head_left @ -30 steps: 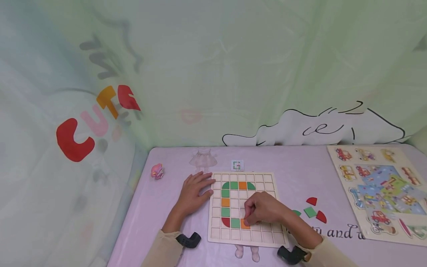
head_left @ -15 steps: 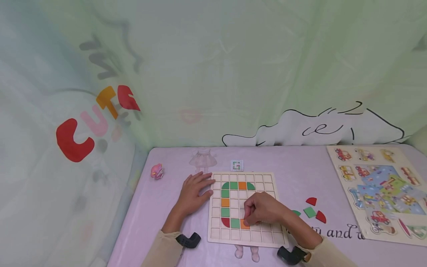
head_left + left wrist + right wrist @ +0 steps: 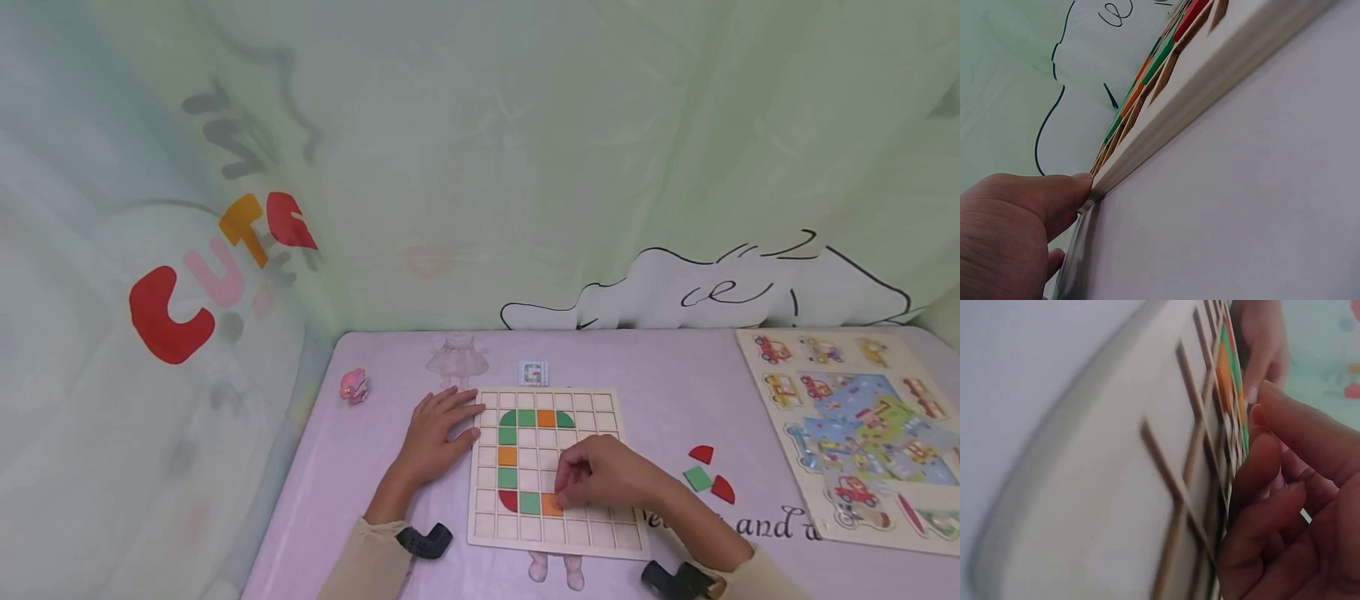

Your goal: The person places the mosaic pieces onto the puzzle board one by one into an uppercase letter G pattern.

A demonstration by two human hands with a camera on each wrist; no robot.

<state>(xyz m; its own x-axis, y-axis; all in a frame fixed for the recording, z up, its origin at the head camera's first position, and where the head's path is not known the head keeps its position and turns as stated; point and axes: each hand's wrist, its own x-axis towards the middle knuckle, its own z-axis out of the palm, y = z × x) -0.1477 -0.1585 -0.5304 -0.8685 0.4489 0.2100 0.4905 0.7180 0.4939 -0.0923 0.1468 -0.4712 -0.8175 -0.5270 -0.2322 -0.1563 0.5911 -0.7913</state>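
My left hand [image 3: 437, 437] rests at the left edge of a wooden grid board [image 3: 486, 527], fingers spread. Its thumb [image 3: 1066, 190] touches the board's rim. Square and rounded tiles in green, orange and red form a C-like outline on the grid. My right hand [image 3: 607, 473] is over the lower middle, its fingers loosely curled beside an orange square tile [image 3: 550, 505]. That tile lies in the bottom row, right of a green square [image 3: 529, 503]; the thumb hides its right edge. No piece shows between the right fingertips in the right wrist view.
Right of the board lie two red quarter-circle pieces [image 3: 723, 489] and a green square piece [image 3: 697, 478]. A small pattern card [image 3: 534, 373] lies behind the board. A pink toy [image 3: 354, 386] is at left, a vehicle puzzle board [image 3: 780, 421] at far right.
The right hand and forearm have shifted slightly right, so more of the orange tile's surface shows. The forearm now covers the green piece near it. The left hand keeps its place.
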